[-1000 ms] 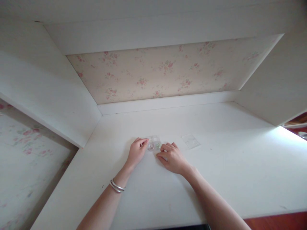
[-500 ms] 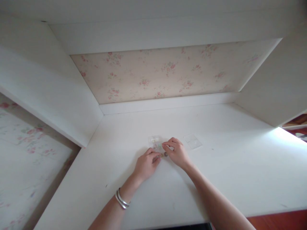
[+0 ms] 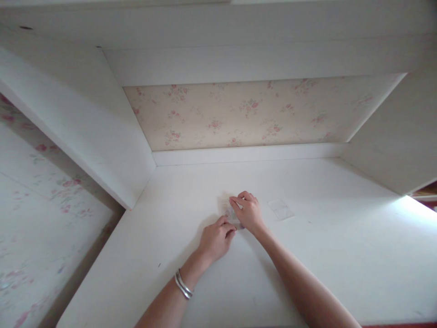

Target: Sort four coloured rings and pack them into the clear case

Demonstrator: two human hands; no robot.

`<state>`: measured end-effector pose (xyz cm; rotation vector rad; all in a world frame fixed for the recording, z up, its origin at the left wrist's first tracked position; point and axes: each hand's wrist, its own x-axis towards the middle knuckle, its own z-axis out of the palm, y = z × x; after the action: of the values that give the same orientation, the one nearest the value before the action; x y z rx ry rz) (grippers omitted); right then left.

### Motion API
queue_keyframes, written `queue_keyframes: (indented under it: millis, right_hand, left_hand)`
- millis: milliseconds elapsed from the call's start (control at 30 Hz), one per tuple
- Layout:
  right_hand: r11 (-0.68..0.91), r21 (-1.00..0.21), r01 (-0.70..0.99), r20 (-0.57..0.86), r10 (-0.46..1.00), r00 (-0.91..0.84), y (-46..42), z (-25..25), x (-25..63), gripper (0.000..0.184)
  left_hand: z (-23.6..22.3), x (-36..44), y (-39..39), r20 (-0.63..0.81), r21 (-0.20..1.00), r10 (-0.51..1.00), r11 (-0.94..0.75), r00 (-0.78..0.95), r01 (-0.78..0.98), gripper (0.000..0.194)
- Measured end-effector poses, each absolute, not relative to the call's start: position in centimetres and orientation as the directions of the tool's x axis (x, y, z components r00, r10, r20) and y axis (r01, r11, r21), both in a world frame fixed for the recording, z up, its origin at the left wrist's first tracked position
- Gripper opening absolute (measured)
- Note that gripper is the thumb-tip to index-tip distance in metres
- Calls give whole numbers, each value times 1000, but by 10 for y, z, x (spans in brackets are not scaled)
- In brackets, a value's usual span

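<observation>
A small clear plastic box [image 3: 225,206] lies on the white desktop, with a few tiny coloured pieces inside that are too small to name. My left hand [image 3: 217,238], two silver bangles on its wrist, closes its fingertips on the box's near edge. Over the right part of the box is my right hand [image 3: 248,212], thumb and forefinger pinched together above its far side. Whatever that pinch holds is too small to see. To the right of this hand a flat clear plastic lid [image 3: 281,210] rests apart from the box. My hands cover much of the box.
The white desktop [image 3: 341,246] runs back to a low white ledge [image 3: 252,154] below flowered wallpaper [image 3: 232,114]. White panels [image 3: 112,123] enclose the left and right sides, and a shelf hangs overhead. A small dark speck [image 3: 159,264] lies left of my left forearm.
The camera view has shifted, so the desk and hands appear slightly farther right. My right fingertips have moved toward the box's far side. My left hand stays at the near edge.
</observation>
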<state>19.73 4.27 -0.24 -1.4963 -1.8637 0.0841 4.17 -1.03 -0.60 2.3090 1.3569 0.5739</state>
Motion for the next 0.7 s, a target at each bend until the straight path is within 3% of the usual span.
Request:
queue_keyframes:
  millis: [133, 267, 467, 700]
  right_hand:
    - [315, -556, 769, 496, 868, 2, 30, -8, 212, 23]
    - [361, -580, 730, 473, 879, -59, 12, -12, 227, 24]
    - [552, -419, 721, 400, 825, -399, -9, 2, 229, 20]
    - [603, -310, 735, 289, 796, -532, -13, 7, 226, 16]
  left_hand:
    - [-9, 39, -7, 136, 628, 892, -414, 431, 659, 18]
    - [-10, 37, -1, 125, 737, 902, -363, 412, 571, 20]
    - [-2, 30, 9, 125, 818, 928, -297, 350, 493, 29]
    - [7, 28, 34, 181, 804, 968, -249, 175, 540, 33]
